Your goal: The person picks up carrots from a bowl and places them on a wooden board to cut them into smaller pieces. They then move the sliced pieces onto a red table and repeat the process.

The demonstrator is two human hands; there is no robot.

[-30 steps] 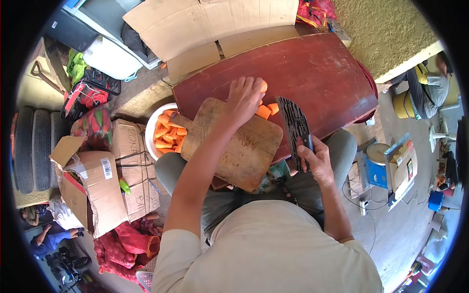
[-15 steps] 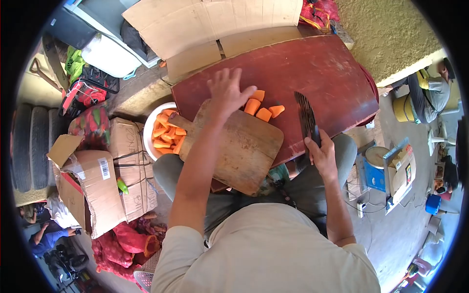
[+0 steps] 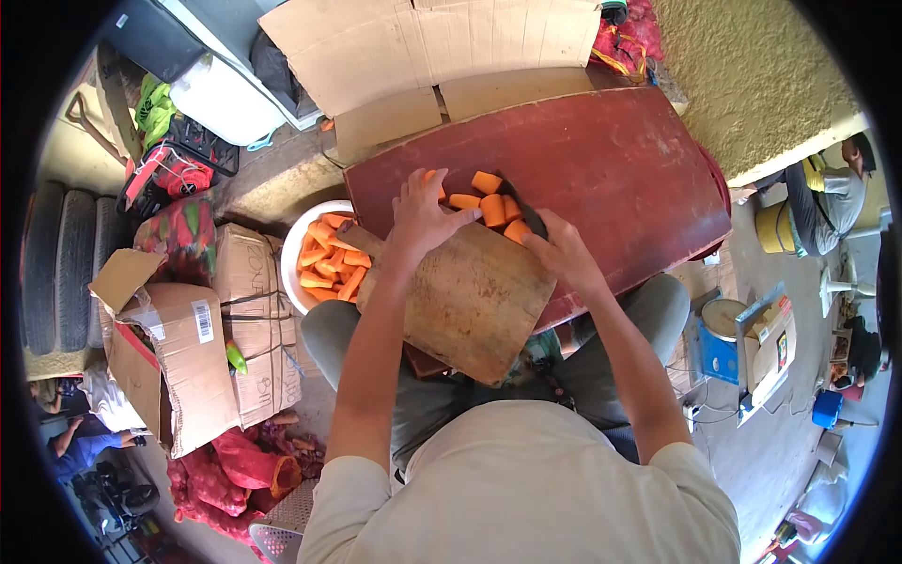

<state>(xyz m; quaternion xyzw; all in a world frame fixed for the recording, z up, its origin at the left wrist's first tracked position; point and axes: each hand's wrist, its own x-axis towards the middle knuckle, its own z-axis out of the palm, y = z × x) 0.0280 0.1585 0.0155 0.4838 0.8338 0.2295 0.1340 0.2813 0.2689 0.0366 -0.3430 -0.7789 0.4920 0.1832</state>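
Observation:
Several orange carrot pieces (image 3: pixel 491 209) lie on the red tabletop just beyond the wooden cutting board (image 3: pixel 479 296). My right hand (image 3: pixel 561 249) grips a dark-bladed knife (image 3: pixel 522 204), its blade flat along the right side of the pieces. On their left, my left hand (image 3: pixel 423 218) reaches over the board's far edge with fingers apart, one carrot piece partly hidden behind its fingertips. The board lies tilted toward my lap, its handle pointing left over a white bowl (image 3: pixel 288 256) of cut carrots (image 3: pixel 324 263).
The red table (image 3: pixel 620 169) extends to the right, with cardboard (image 3: pixel 507 47) standing behind it. Boxes (image 3: pixel 178 352) and red mesh sacks (image 3: pixel 211 479) are at left. A blue scale (image 3: pixel 719 352) stands on the right floor. A person (image 3: pixel 832 188) sits farther right.
My right hand has brought the knife left, up against the carrot pieces. My left hand has lowered beside them, and the pieces are more bunched together.

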